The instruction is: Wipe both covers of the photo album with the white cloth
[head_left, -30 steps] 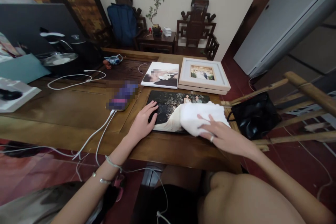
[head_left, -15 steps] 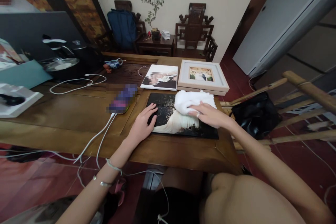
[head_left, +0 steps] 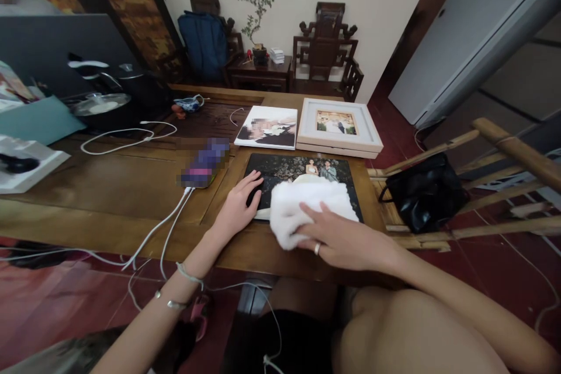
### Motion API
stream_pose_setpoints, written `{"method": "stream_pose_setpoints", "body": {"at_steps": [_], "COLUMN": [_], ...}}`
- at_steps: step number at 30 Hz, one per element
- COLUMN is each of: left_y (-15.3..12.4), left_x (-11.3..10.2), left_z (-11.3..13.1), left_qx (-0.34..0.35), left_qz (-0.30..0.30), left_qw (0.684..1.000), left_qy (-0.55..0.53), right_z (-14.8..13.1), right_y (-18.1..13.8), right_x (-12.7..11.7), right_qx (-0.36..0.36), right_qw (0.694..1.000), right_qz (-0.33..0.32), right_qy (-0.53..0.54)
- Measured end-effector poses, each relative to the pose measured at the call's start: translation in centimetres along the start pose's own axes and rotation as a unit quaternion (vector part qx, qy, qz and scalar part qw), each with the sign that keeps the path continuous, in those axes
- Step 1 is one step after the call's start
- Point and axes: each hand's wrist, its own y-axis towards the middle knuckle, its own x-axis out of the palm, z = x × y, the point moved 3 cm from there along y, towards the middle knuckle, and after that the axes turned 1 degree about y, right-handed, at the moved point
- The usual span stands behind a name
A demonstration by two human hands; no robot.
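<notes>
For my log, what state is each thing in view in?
Dark picture: flat, face up, partly covered.
White cloth: bunched, held on the picture by the right hand.
Left hand: resting on the picture's left edge.
Phone: plugged in.
Framed photo: lying face up.
Pot: lidded.

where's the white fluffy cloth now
In the head view, right of centre, the white fluffy cloth lies under the right hand, overlapping the near edge of the dark rectangular photo panel.

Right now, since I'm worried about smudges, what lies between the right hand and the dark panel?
In the head view, a white cloth lies between the right hand and the dark panel.
</notes>
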Motion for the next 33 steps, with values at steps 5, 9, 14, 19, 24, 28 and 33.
{"method": "stream_pose_setpoints", "body": {"at_steps": [5, 9, 14, 19, 24, 28, 33], "left_y": [0.0, 0.0, 0.0, 0.0, 0.0, 0.1, 0.1], "left_x": [0.1, 0.1, 0.0, 0.1, 0.0, -0.1, 0.0], "left_z": [-0.1, -0.2, -0.1, -0.2, 0.0, 0.1, -0.1], "left_qx": [0.0, 0.001, -0.001, 0.0, -0.002, -0.007, -0.007], "left_qz": [-0.001, 0.004, 0.002, 0.001, -0.011, -0.016, -0.018], "left_qw": [1.0, 1.0, 1.0, 1.0, 1.0, 1.0, 1.0], "left_qy": [-0.002, -0.006, -0.011, -0.011, -0.012, -0.01, -0.013], "right_z": [-0.2, 3.3, 6.7, 5.2, 0.4, -1.7, 0.5], "right_y": [0.8, 4.6, 9.0, 8.8, 4.4, 1.9, 2.8], "right_x": [-1.3, -3.0, -4.0, -2.2, -0.2, -0.6, -2.5], "right_qx": [-0.017, 0.035, 0.049, 0.039, -0.004, -0.028, -0.018], "right_qw": [0.999, 0.997, 0.983, 0.974, 0.991, 0.999, 1.0], "right_qz": [-0.028, 0.049, 0.13, 0.152, 0.085, -0.02, -0.015], "right_qy": [0.007, -0.043, -0.118, -0.16, -0.099, -0.009, 0.019]}}
